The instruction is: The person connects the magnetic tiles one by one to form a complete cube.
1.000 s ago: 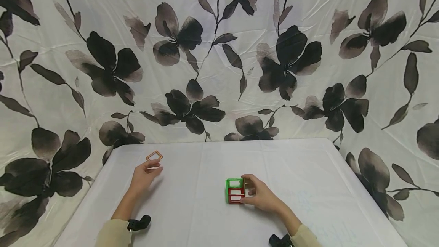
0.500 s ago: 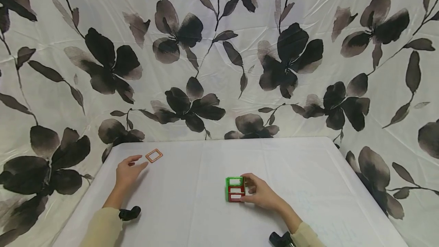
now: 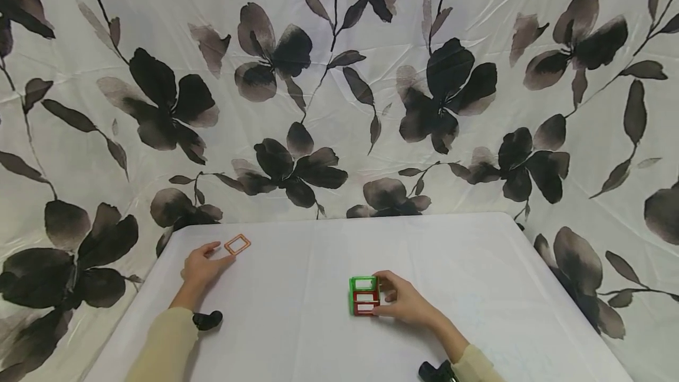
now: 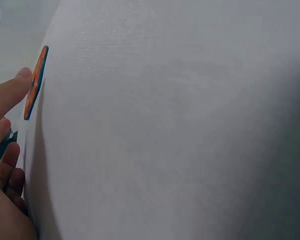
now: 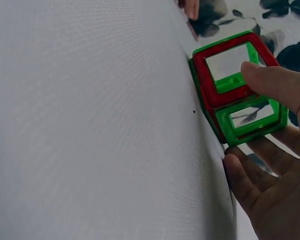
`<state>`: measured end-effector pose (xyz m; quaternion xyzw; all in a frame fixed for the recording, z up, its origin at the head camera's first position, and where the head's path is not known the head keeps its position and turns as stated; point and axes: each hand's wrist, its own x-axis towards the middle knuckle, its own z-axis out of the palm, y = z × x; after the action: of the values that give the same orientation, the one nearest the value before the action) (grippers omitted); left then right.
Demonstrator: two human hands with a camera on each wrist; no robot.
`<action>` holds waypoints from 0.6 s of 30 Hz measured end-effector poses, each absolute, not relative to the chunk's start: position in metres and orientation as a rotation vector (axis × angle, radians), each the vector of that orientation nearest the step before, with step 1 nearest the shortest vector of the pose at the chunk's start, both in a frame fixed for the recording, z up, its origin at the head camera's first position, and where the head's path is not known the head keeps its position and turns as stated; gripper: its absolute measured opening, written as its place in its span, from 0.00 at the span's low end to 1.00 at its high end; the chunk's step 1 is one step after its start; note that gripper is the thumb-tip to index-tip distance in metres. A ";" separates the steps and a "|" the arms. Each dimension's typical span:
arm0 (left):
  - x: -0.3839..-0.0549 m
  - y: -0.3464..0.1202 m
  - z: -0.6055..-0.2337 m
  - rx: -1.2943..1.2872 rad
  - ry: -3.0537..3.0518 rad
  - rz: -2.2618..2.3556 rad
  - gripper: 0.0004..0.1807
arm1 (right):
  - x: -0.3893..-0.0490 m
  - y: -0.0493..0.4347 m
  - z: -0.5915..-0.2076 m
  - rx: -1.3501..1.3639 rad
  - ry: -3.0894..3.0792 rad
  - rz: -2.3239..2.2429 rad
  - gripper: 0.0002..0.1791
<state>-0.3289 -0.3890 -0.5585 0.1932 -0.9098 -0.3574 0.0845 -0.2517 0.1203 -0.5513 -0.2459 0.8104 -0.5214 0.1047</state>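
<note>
A square orange magnetic tile (image 3: 230, 250) with a hollow middle lies flat at the far left of the table. My left hand (image 3: 204, 265) is just left of it, thumb and fingers apart. In the left wrist view one fingertip overlaps the orange tile (image 4: 36, 82); whether they touch I cannot tell. My right hand (image 3: 405, 300) grips a small box-shaped build of red and green magnetic tiles (image 3: 366, 291), which stands on the table. Up close in the right wrist view, the thumb presses the red-framed face of the build (image 5: 208, 80), and other fingers sit behind it.
White cloth covers the table (image 3: 297, 323), whose far edge meets a hanging floral curtain (image 3: 329, 105). A black wrist camera (image 3: 208, 320) is strapped at the left cuff, and a second black camera (image 3: 436, 372) at the right cuff.
My left hand has drawn back left from in front of the orange tile, then come slightly right again. The tile lies uncovered. My right hand has kept its grip on the build.
</note>
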 end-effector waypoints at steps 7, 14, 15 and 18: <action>-0.334 -0.388 -0.564 0.573 -2.809 -0.932 0.45 | -0.247 0.120 -0.548 -0.711 2.352 -1.553 0.37; -0.336 -0.385 -0.563 0.526 -2.834 -0.835 0.45 | -0.253 0.123 -0.556 -0.731 2.380 -1.526 0.37; -0.337 -0.385 -0.563 0.518 -2.831 -0.823 0.45 | -0.253 0.122 -0.556 -0.732 2.382 -1.524 0.37; -0.340 -0.385 -0.562 0.500 -2.825 -0.792 0.43 | -0.255 0.122 -0.554 -0.721 2.388 -1.517 0.37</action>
<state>-0.3398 -0.3849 -0.5624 0.1673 -0.9460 -0.2651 0.0826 -0.2552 0.1224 -0.5538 -0.2454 0.8128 -0.5165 0.1109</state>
